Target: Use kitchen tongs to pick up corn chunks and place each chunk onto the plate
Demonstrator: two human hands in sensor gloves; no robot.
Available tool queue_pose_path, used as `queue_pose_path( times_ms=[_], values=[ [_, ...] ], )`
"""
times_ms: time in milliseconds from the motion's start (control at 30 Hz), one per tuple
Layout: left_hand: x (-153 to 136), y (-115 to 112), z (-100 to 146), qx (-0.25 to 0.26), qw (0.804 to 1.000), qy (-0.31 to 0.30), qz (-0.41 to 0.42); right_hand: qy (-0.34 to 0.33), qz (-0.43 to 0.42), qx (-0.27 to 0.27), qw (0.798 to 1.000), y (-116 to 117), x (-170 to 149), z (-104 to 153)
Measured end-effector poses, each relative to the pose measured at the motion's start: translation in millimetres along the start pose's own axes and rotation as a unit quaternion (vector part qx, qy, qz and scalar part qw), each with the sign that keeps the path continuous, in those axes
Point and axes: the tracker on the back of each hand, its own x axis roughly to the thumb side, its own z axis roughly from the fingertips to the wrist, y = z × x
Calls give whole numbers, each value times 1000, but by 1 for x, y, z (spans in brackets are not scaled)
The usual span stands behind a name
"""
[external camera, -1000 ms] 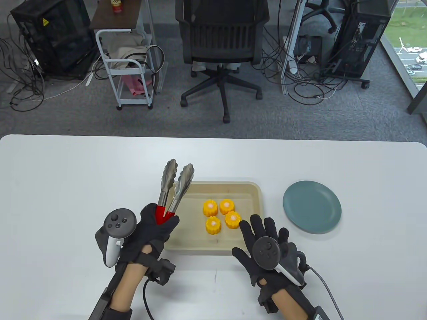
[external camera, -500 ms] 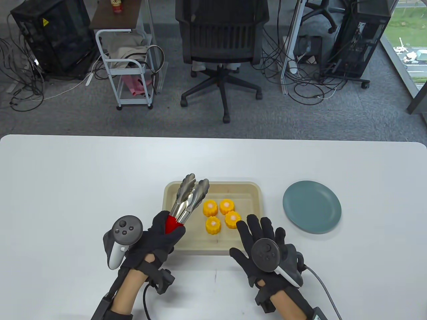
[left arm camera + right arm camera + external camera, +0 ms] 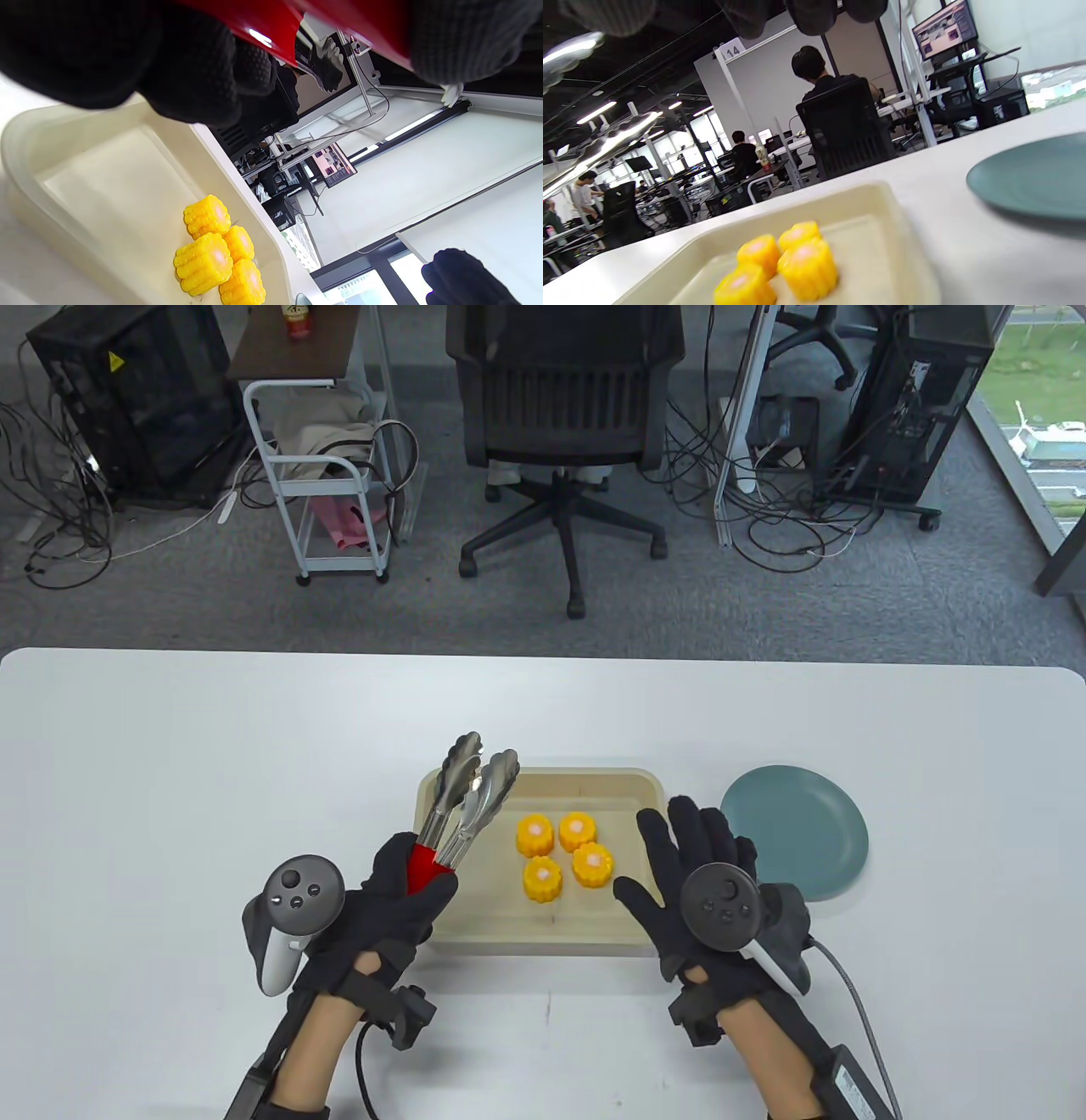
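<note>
Several yellow corn chunks [image 3: 563,854] [image 3: 216,254] [image 3: 780,262] stand clustered in a cream tray [image 3: 628,933] [image 3: 25,140] [image 3: 882,199] at mid table. My left hand [image 3: 399,891] grips the red handle of steel kitchen tongs [image 3: 465,797], whose tips hang over the tray's far left corner, left of the corn and holding nothing. A teal plate [image 3: 806,823] [image 3: 1031,178] lies bare to the tray's right. My right hand [image 3: 691,874] hovers with straight fingers over the tray's right edge, just left of the plate.
The white table [image 3: 170,772] stretches wide to the left and behind the tray. Beyond its far edge stand an office chair [image 3: 564,424], a white cart [image 3: 318,475] and computer towers with cables. Other people sit at desks in the right wrist view.
The tongs first swung right over the tray, then drew back slightly left and up. My right hand moved right and forward, from the tray's front edge to its right edge beside the plate.
</note>
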Motion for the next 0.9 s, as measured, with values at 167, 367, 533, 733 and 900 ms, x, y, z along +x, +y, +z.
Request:
queue_pose_path(
  times_ms=[167,367,533,733,900],
  values=[
    [-2,1,0,-4,1000,6,2,55,-1,-40,998,-31,-32,-22],
    [-8,3,-2,-2,1000,17,0,167,44,-68,983,-54,-103,-52],
    [-10,4,-3,-5,1000,27,-3,281,51,-56,957,-43,-162,-70],
    [-10,5,-4,-8,1000,30,-7,381,72,0,922,-9,-223,-85],
    [-13,5,-5,-10,999,34,-8,443,60,43,893,23,-251,-87]
  ],
)
